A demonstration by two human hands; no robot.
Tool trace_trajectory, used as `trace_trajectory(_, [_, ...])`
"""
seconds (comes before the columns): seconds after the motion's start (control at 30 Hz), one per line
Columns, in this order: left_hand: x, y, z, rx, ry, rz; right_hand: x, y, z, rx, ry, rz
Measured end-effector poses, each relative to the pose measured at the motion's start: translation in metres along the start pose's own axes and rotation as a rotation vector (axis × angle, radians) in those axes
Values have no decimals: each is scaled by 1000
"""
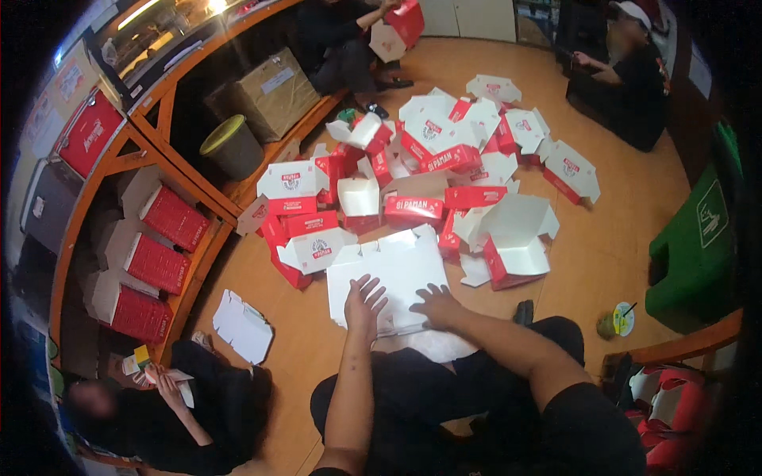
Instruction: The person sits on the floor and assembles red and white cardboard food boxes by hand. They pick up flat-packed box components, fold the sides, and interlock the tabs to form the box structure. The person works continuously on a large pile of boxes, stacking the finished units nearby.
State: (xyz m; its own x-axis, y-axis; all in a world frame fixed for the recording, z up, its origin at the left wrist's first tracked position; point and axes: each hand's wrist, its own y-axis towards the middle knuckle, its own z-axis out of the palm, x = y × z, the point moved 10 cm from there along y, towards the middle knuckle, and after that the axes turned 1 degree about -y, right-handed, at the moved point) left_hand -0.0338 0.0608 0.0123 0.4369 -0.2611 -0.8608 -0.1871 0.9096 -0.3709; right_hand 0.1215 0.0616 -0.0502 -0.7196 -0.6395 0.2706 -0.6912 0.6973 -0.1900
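The fingers (373,287) of the left hand (363,305) were spread wide and lay flat, palm down, on a white unfolded carton sheet (389,274); they gripped nothing, only pressed on the card. The right hand (436,305) rested just beside it on the same sheet, its fingers (422,295) loosely splayed and bent, also closed on nothing. The sheet lay flat on the wooden floor (611,238) directly in front of the person's folded legs, its near edge under both hands and its notched far edge toward a heap of boxes.

That heap, a pile of red-and-white folded cartons (429,170), spread across the floor beyond the sheet, some shut, some standing open with white insides showing. One large open box (516,246) sat just right of the sheet. A smaller loose flat white sheet (242,325) lay on the floor to the left, near a seated person in dark clothes (182,412) who held something small in the hands.

Further left, a curved wooden shelf (198,262) carried stacks of red cartons (155,262). Behind the heap stood a brown cardboard box (274,91) and a bin with a yellow-green rim (230,143). Two more seated people (623,79) were at the far side, one lifting a red-and-white box (401,28). A green container (698,238) stood at the right edge, with a small lidded cup (615,321) near it on the floor.
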Motion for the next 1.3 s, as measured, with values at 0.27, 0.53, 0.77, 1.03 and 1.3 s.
trace_trajectory(0.27, [17, 14, 3, 8, 208, 9, -31, 16, 3, -133, 166, -70])
trace_trajectory(0.53, [86, 39, -37, -147, 1361, -30, -104, 2, -24, -546, 489, 511])
trace_trajectory(0.77, [99, 18, 22, 282, 1493, 182, -84, 6, -31, -538, 755, 511])
trace_trajectory(1.03, [113, 3, 64, 432, 1654, 466, -127, -19, 16, -112, 680, 794])
trace_trajectory(1.3, [110, 18, 60, 357, 1482, 529, -130, -12, 3, -392, 608, 749])
